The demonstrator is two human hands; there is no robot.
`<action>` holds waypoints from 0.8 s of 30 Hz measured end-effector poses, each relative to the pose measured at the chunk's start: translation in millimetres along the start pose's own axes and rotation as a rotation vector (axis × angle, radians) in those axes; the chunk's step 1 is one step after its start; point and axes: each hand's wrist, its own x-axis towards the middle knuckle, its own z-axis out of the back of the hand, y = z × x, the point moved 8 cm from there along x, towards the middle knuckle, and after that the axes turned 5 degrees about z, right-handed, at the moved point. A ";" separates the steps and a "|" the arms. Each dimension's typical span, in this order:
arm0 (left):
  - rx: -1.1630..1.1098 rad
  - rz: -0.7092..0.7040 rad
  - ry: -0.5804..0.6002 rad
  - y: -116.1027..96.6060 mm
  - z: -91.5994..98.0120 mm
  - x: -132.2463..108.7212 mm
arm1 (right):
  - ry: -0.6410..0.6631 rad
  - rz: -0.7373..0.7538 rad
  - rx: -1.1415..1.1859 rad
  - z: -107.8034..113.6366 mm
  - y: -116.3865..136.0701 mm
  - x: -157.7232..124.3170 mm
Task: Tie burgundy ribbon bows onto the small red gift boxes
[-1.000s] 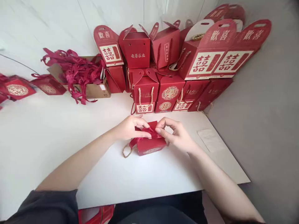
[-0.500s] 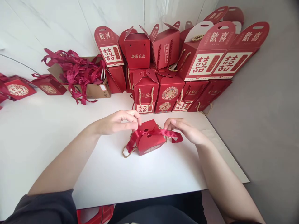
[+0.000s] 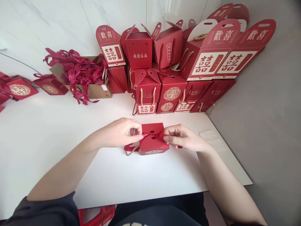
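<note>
A small red gift box [image 3: 152, 143] with curved top flaps sits on the white table in front of me. A red ribbon [image 3: 154, 135] crosses its top, knotted near the two dark holes in the flaps. At the box's left side, my left hand [image 3: 124, 133] pinches one end of the ribbon between thumb and fingers. My right hand [image 3: 182, 137] grips the other end at the right side, and a bit of ribbon shows below its fingers. A twisted gold cord handle [image 3: 131, 151] lies out to the left of the box beside a ribbon tail.
Stacked red gift boxes [image 3: 170, 89] line the back right along the marbled wall. A cardboard box [image 3: 101, 91] heaped with red ribbons [image 3: 80, 70] stands at the back left, beside more ribboned boxes [image 3: 22, 86]. A grey wall [image 3: 268, 125] bounds the right.
Both hands have come in to the box and closed on the ribbon, which lay loose on each side before. The box has turned slightly and now faces me more squarely.
</note>
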 end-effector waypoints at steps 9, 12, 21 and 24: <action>-0.264 0.100 0.069 5.6 -16.7 9.0 | -0.122 -0.041 -0.034 6.2 -5.4 1.2; -0.287 0.078 0.072 9.3 -14.9 14.3 | -0.142 -0.045 0.008 9.5 -7.0 -0.2; -0.261 0.059 0.166 26.8 -7.8 24.9 | -0.127 -0.087 -0.073 18.6 -13.8 1.5; -0.253 0.028 0.279 31.2 -9.4 24.8 | -0.128 -0.119 -0.049 18.7 -18.3 2.8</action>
